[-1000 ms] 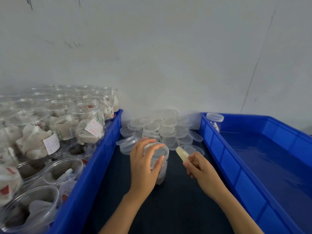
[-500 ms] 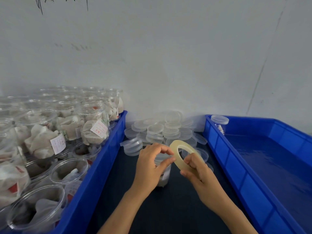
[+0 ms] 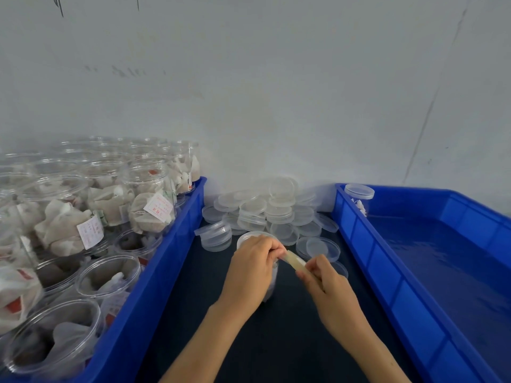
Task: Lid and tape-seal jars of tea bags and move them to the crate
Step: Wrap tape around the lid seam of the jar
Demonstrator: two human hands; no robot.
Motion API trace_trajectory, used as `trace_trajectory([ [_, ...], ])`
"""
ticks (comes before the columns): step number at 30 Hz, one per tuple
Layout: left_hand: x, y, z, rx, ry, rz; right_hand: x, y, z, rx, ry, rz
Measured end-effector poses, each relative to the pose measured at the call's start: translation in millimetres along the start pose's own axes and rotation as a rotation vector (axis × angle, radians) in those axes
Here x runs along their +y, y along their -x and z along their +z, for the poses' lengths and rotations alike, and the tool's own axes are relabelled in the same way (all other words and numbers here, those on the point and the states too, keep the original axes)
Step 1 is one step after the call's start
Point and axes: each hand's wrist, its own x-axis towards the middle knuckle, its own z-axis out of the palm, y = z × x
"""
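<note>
A clear lidded jar (image 3: 250, 237) of tea bags stands on the dark table between two blue crates, mostly hidden behind my left hand (image 3: 253, 268). My right hand (image 3: 325, 283) grips a yellowish roll of clear tape (image 3: 295, 262), seen edge-on. My left hand's fingertips pinch at the roll's upper end, just over the jar's lid. The right blue crate (image 3: 392, 275) holds one lidded jar (image 3: 359, 196) in its far left corner.
The left blue crate (image 3: 154, 275) is packed with several open jars of tea bags (image 3: 69, 230). A heap of clear lids (image 3: 265, 211) lies against the wall behind the jar. One lid (image 3: 318, 247) lies just right of the jar.
The tape roll has turned from face-on to edge-on. My left hand left the jar's lid and now pinches the roll's end. Both hands have drawn together.
</note>
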Motion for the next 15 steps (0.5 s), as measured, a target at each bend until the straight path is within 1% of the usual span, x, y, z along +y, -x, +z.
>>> trace_trajectory([
  [3,0.7,2.8,4.1,-0.060,-0.002,0.021,3.5,-1.2,1.5,-0.016,-0.007,-0.010],
  [5,1.7,5.5,7.6,-0.109,-0.019,0.045,4.5,-1.2,-0.1,-0.077,0.015,-0.037],
  [7,2.4,7.1,11.6,-0.149,-0.063,0.084,5.0,-2.2,-1.3,-0.127,0.045,-0.024],
  [10,2.8,10.7,15.8,-0.185,-0.095,0.107,9.0,-1.7,0.7,-0.122,0.057,0.005],
  [12,4.2,14.5,17.7,-0.154,-0.104,0.145,13.0,-0.9,3.6,-0.128,0.082,0.011],
  [15,7.5,21.9,19.8,-0.057,-0.136,0.219,17.7,-4.1,3.5,-0.225,0.156,0.048],
])
